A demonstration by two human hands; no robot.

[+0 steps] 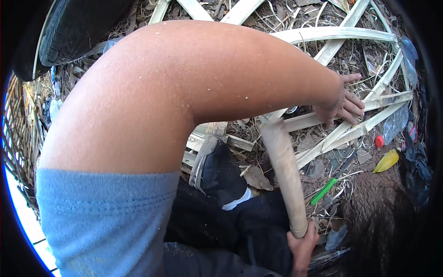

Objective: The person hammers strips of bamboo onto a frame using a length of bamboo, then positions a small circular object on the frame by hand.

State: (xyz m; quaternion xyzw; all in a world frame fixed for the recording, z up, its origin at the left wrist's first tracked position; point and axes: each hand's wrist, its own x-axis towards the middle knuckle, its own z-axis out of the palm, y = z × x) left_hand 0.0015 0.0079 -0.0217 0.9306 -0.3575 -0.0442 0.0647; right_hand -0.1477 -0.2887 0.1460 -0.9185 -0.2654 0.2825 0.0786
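- what is the place like down there?
- it's brown ground, strewn with dry leaves, curly shavings and scraps of plastic. a dark tyre stands at the upper left, and below it is some wickerwork.
- and on the right?
- a red cap, a yellow leaf and crumpled black plastic lie near the edge. a tool with a green handle rests on the ground nearer the middle.
- where are the pale strips?
- flat on the ground, crossing each other in an open lattice, across the top and right and partly behind the bare forearm. a few more lie beside the dark shoe.
- how are the 2 hands?
- the left hand is spread, fingers apart, resting on the strips near a crossing. it has hold of nothing that i can see.
- the right hand?
- closed around the lower end of a wooden club, low in the view beside the black trousers. the club slants upward, its top blurred; i cannot tell if it touches a strip.
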